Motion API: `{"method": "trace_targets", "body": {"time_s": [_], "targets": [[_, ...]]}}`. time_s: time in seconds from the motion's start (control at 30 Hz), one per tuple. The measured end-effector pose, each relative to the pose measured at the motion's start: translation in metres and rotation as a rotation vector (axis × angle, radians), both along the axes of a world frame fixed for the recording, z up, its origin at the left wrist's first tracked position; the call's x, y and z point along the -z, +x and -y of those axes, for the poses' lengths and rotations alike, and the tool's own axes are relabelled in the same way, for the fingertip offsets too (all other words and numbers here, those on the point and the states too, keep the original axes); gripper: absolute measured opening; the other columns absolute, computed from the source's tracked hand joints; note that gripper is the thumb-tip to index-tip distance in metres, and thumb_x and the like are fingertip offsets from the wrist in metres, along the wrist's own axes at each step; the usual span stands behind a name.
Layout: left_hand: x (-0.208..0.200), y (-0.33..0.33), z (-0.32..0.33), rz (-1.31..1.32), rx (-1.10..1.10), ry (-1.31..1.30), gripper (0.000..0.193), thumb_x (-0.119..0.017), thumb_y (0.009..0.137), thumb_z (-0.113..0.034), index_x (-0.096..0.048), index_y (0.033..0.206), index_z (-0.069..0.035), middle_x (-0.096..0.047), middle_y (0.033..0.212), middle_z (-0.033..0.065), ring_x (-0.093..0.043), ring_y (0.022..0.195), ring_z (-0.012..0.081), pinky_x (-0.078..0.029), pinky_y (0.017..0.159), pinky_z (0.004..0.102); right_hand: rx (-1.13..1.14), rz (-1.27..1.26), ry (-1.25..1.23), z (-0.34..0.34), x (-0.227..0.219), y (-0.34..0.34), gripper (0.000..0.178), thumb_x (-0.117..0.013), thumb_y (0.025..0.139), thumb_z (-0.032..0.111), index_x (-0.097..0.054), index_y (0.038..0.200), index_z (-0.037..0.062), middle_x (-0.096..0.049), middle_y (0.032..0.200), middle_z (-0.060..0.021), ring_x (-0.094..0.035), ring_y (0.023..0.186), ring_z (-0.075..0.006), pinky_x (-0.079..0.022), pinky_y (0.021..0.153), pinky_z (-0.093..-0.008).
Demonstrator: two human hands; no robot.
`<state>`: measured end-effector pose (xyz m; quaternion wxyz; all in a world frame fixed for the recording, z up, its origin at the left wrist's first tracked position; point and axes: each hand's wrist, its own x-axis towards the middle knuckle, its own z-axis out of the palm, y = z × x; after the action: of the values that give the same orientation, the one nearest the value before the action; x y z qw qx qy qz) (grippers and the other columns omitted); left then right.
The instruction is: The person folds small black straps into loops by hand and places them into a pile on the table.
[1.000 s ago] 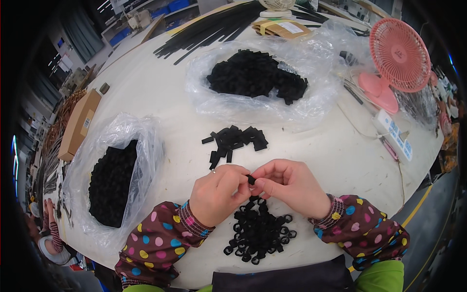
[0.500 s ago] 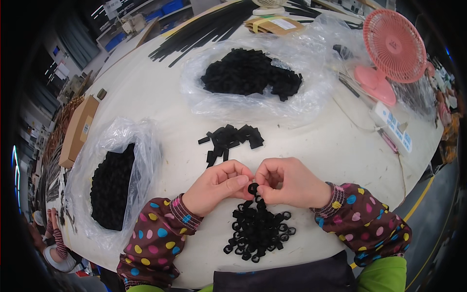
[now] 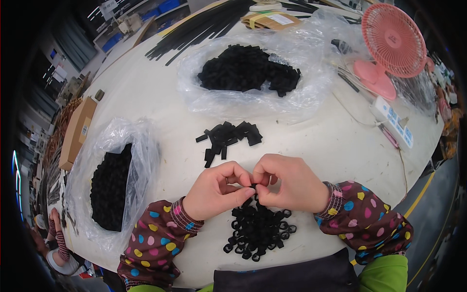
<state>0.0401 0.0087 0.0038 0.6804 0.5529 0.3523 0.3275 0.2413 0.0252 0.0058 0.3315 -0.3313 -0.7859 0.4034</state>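
Your left hand [image 3: 218,191] and right hand [image 3: 293,187] pinch one small black piece [image 3: 253,186] fingertip-close; loosen that grip, and it could drop among the black rings [image 3: 258,231] at six o'clock!

Brightly lit tabletop [image 3: 311,146], glare on plastic bag [image 3: 146,163], bent edges, black corners

Workshop, white worktable [image 3: 141,92], blue bins [image 3: 169,6], floor line [image 3: 420,195]
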Motion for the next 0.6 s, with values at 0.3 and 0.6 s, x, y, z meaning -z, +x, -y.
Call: {"method": "trace_targets", "body": {"time_s": [0.3, 0.6], "targets": [[-0.004, -0.006, -0.003, 0.05, 0.062, -0.2, 0.01, -0.06, 0.086, -0.006, -0.052, 0.09, -0.001, -0.059, 0.089, 0.0017, -0.061, 0.084, 0.0097, -0.048, 0.074, 0.0206, -0.119, -0.034, -0.136, -0.002, -0.01, 0.005, 0.015, -0.066, 0.07, 0.008, -0.053, 0.076, 0.0044, -0.058, 0.071, -0.0064, -0.061, 0.064, -0.0172, -0.048, 0.057, -0.0278], [0.0, 0.006, 0.006, -0.163, -0.119, 0.407, 0.015, -0.064, 0.081, -0.004, -0.053, 0.09, -0.001, -0.064, 0.091, 0.0079, -0.064, 0.079, 0.0119, -0.051, 0.068, 0.0234, 0.113, -0.033, 0.151, 0.006, -0.004, -0.002, 0.015, -0.063, 0.07, 0.007, -0.049, 0.077, 0.0057, -0.054, 0.074, -0.0055, -0.059, 0.064, -0.02, -0.046, 0.055, -0.0295]]}}
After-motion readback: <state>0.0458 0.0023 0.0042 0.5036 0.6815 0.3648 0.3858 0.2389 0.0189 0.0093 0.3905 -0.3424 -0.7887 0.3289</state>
